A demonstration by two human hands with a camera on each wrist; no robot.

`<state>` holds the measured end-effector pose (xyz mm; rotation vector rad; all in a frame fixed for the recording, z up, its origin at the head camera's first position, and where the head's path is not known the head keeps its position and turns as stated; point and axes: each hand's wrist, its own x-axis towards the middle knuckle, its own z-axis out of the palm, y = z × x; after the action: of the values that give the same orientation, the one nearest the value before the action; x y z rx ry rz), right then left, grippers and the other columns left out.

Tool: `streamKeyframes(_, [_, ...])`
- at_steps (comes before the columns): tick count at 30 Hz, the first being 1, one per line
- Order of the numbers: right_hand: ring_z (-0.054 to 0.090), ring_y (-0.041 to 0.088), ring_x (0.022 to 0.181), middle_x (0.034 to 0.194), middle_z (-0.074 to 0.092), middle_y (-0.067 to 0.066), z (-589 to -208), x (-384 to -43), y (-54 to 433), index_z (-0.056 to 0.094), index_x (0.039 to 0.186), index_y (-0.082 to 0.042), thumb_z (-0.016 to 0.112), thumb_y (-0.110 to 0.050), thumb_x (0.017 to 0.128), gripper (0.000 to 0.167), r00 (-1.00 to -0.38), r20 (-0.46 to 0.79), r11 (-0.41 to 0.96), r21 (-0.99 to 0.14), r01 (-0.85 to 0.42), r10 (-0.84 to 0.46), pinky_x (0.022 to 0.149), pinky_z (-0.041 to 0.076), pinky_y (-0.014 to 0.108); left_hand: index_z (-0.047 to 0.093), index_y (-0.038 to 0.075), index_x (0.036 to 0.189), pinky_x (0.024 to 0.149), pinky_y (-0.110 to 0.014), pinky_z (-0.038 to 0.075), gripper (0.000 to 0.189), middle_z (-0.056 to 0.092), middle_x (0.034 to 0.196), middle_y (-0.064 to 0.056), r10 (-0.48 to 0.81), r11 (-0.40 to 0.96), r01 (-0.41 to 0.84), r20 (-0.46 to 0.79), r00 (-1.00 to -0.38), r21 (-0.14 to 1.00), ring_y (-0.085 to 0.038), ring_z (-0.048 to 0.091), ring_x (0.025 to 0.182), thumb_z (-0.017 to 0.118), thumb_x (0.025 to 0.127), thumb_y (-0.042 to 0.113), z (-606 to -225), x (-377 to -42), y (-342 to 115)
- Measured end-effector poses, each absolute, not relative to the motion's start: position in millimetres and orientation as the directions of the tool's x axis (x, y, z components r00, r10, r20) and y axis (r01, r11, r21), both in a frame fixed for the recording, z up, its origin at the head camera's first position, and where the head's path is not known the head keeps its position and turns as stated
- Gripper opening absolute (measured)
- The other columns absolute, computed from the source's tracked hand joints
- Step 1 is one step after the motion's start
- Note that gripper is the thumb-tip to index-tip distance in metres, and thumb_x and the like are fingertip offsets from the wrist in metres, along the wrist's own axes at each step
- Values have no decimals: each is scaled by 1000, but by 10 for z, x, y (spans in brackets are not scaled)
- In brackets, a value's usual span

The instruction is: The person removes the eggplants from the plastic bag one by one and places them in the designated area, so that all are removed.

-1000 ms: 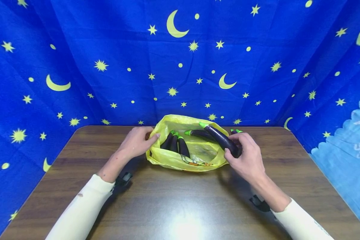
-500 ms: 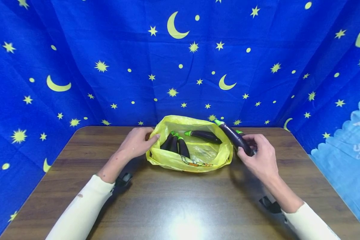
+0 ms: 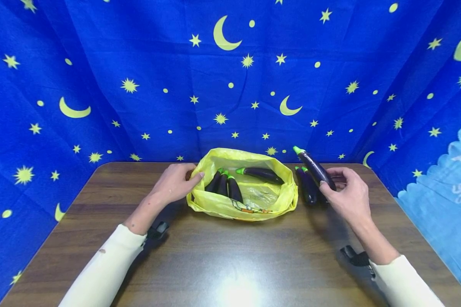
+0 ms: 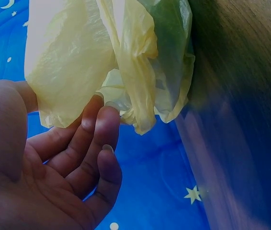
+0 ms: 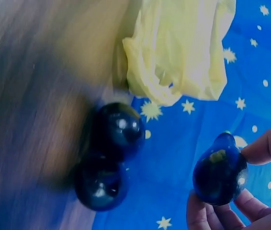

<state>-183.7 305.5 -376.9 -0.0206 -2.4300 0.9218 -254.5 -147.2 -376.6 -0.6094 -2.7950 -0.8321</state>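
A yellow plastic bag (image 3: 246,209) stands with its mouth spread. My left hand (image 3: 173,183) pinches its left rim, the thumb inside and the fingers outside, as the left wrist view of the bag (image 4: 73,62) also shows. Three eggplants (image 3: 223,184) lean together at the bag's left side, and another eggplant (image 3: 264,174) lies across its back. My right hand (image 3: 348,194) holds a dark purple eggplant (image 3: 314,165) by its thick end, green stem tilted up and away. Below it, right of the bag, two eggplants (image 5: 118,132) lie side by side on the table, partly hidden in the head view.
The brown wooden table (image 3: 199,260) reflects a bright light near its front. Behind it hangs a blue cloth (image 3: 169,64) with yellow moons and stars. A light-blue panel (image 3: 442,200) borders the right side.
My right hand has carried the eggplant rightward, from above the bag's right rim to beyond it, uncovering the eggplants on the table. The left hand stays at the rim.
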Motion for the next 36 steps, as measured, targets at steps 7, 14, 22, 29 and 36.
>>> streamKeyframes(7, [61,-12,82,113,75,20,-3787,-1898,3203,72,121,-1,76,-13,91,33,-869,428,732,-671,-123,247,72,46,3,70,15,90,55,-35,38,21,54,67,3,335,761,429,273,-902,486,-15,50,62,67,102,32,-3775,-2546,-1484])
streamKeyframes(14, [58,-17,79,113,76,21,-3857,-1971,3329,73,123,-1,75,-15,91,35,-882,388,733,-676,-77,266,71,45,3,70,15,90,55,-35,37,21,54,67,2,331,764,421,263,-906,490,-15,50,62,67,103,31,-3778,-2550,-1495])
streamKeyframes(22, [54,-22,76,114,76,24,-3929,-2015,3475,72,126,-1,75,-20,92,39,-892,344,732,-681,-21,294,73,42,7,71,14,93,57,-34,38,21,56,69,1,327,767,411,251,-911,493,-16,51,64,66,103,31,-3775,-2547,-1487])
streamKeyframes(29, [51,-21,75,117,76,22,-4001,-2034,3606,72,127,-3,74,-25,94,41,-902,273,735,-674,70,335,77,42,17,71,15,92,57,-35,38,22,54,69,0,329,768,413,251,-910,489,-16,50,64,67,103,33,-3770,-2547,-1478])
streamKeyframes(36, [49,-20,74,122,74,24,-4081,-2065,3709,71,129,-1,74,-29,95,44,-911,230,742,-661,112,342,75,43,20,71,14,93,57,-35,38,22,54,69,1,332,766,419,258,-907,488,-16,50,64,67,103,33,-3774,-2547,-1479])
